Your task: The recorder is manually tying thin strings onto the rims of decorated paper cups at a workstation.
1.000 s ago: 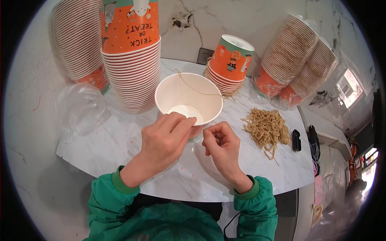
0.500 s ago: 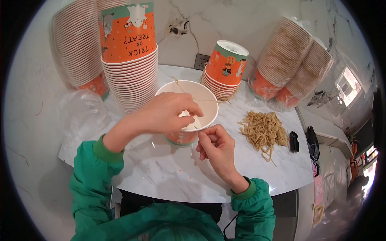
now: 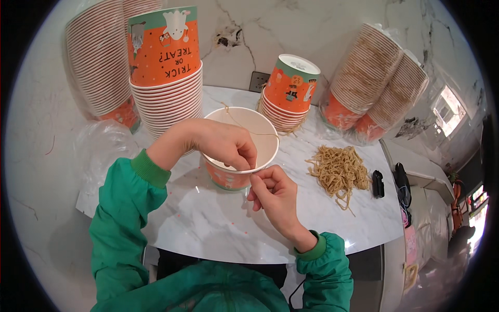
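Observation:
An orange and green paper bucket (image 3: 227, 179) stands upright on the marble table, its white mouth facing up. Over its near rim reaches my left hand (image 3: 223, 144), fingers bent down inside by the inner wall; they look closed, and the wall hides the tips. Just outside the same rim, my right hand (image 3: 274, 195) has thumb and index finger pinched together. Whatever is between those fingers is too small to make out. A length of thin tan twine (image 3: 240, 123) hangs across the bucket's far rim and over its opening.
A tall stack of upturned buckets (image 3: 165, 101) stands behind my left hand. A shorter stack (image 3: 291, 88) is at the back, with plastic-wrapped stacks (image 3: 364, 78) farther right. On the right lie a heap of twine (image 3: 340, 171) and a small black object (image 3: 378, 184). Crumpled clear plastic (image 3: 106, 148) lies left.
My left hand has dipped deeper into the bucket, its spread fingers drawing together at the near inner wall. My right hand stays pinched at the rim.

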Demonstrator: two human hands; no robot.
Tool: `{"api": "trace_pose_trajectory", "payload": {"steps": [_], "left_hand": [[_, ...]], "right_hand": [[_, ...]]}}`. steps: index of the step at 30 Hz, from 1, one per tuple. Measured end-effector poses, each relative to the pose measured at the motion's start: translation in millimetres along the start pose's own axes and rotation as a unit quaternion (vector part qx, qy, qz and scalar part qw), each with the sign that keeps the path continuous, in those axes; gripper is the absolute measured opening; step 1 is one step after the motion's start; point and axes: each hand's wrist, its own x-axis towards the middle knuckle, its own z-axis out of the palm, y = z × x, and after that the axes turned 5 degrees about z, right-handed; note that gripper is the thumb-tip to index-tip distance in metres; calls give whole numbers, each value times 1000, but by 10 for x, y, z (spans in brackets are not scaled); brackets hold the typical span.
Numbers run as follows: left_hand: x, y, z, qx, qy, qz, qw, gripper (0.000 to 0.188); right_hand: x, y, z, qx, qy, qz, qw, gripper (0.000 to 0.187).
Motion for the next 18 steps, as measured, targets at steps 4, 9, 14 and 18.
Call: {"api": "trace_pose_trajectory", "payload": {"steps": [4, 9, 14, 18], "left_hand": [[25, -65, -10, 8, -20, -8, 1000, 17], [-87, -55, 63, 7, 12, -2, 1000, 13], [-335, 184, 207, 187, 317, -31, 929, 14], [-643, 367, 799, 273, 461, 2, 845, 6]], "right_hand": [[-7, -5, 42, 1, -2, 8, 1000, 10], [-10, -7, 67, -9, -18, 5, 1000, 12], [41, -71, -99, -88, -55, 40, 994, 20], [79, -45, -62, -296, -40, -105, 949, 16]]}}
